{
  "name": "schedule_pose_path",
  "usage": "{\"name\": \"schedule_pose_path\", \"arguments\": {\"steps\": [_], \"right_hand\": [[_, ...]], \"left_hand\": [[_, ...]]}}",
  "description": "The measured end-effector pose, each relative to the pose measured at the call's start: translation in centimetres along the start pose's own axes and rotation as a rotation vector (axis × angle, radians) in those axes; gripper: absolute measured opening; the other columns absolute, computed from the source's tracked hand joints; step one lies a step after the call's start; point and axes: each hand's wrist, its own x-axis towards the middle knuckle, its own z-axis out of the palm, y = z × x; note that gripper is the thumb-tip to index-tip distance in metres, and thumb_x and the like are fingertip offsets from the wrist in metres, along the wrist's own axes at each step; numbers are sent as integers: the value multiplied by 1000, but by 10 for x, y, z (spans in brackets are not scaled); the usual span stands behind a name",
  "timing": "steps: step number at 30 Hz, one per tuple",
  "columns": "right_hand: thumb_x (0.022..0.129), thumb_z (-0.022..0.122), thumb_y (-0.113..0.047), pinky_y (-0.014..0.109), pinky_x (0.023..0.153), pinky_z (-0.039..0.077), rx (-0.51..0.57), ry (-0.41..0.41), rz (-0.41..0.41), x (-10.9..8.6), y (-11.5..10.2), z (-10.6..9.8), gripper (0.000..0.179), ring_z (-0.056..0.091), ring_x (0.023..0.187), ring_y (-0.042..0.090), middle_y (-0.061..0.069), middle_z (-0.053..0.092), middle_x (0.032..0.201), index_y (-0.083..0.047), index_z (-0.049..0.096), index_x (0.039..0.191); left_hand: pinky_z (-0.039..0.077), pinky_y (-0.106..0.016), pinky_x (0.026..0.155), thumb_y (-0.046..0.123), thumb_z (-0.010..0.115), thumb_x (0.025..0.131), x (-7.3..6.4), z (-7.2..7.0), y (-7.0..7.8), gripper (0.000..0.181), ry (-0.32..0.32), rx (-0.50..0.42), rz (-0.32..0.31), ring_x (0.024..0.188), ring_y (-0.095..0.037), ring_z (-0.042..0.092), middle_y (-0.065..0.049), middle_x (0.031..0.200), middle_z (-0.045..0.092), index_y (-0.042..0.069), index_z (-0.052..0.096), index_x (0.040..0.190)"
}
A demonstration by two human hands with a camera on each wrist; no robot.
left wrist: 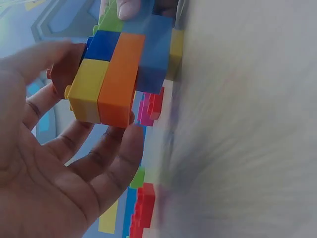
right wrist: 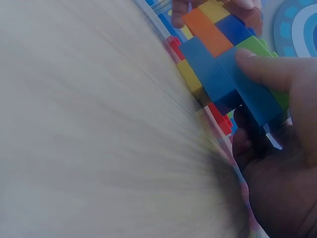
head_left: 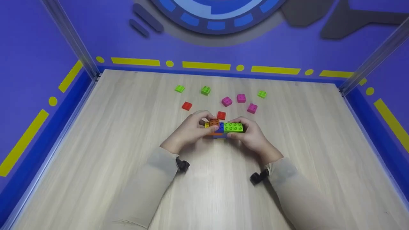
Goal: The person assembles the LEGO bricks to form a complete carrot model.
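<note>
Both hands are at one block build just above the table. My left hand pinches a brown brick between thumb and fingers at the build's top left. That brick looks slightly tilted against the yellow brick and dark blue brick; whether it is seated I cannot tell. An orange brick lies beneath these two. My right hand grips the right end, its thumb on a blue brick under the long lime-green brick. Lower down are another blue brick and a yellow brick.
Beyond the hands, loose bricks lie on the wooden table: lime green, magenta and red. One red brick sits just behind the build. Blue-purple panels wall the back and sides.
</note>
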Motion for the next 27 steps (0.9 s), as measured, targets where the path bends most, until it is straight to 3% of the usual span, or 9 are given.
{"name": "schedule_pose_path", "arguments": {"steps": [7,14,21,24,27], "right_hand": [[90,93,-5,25,105,54,-3,0,15,-1,1,0,44,68,120,23,14,76,130,-4,76,131],[89,93,-5,29,108,54,-13,-5,13,0,1,0,45,69,121,24,15,75,130,-4,76,131],[90,94,-10,32,111,52,-16,-11,29,1,3,-2,47,69,124,26,15,76,133,-6,76,134],[96,89,-13,30,114,51,-15,-6,4,1,4,-4,45,68,129,25,16,75,139,-6,75,138],[109,74,-15,24,113,51,21,55,-47,2,4,-10,34,69,129,19,21,75,141,-2,74,141]], "left_hand": [[60,-50,111,41,76,109,1,4,0,33,25,-44,-25,125,-33,74,-7,142,74,16,75,131],[60,-37,97,36,78,109,1,7,0,27,53,-64,-26,117,-27,72,-4,137,76,16,76,126],[58,-32,94,36,80,107,3,8,-8,32,57,-100,-22,114,-23,70,-5,136,75,16,79,131],[55,-31,94,38,82,106,5,8,-13,34,51,-131,-31,114,-22,68,-3,137,76,20,80,134],[54,-32,96,39,84,104,7,8,-16,36,48,-151,-44,115,-21,67,-1,139,77,22,81,136]]}}
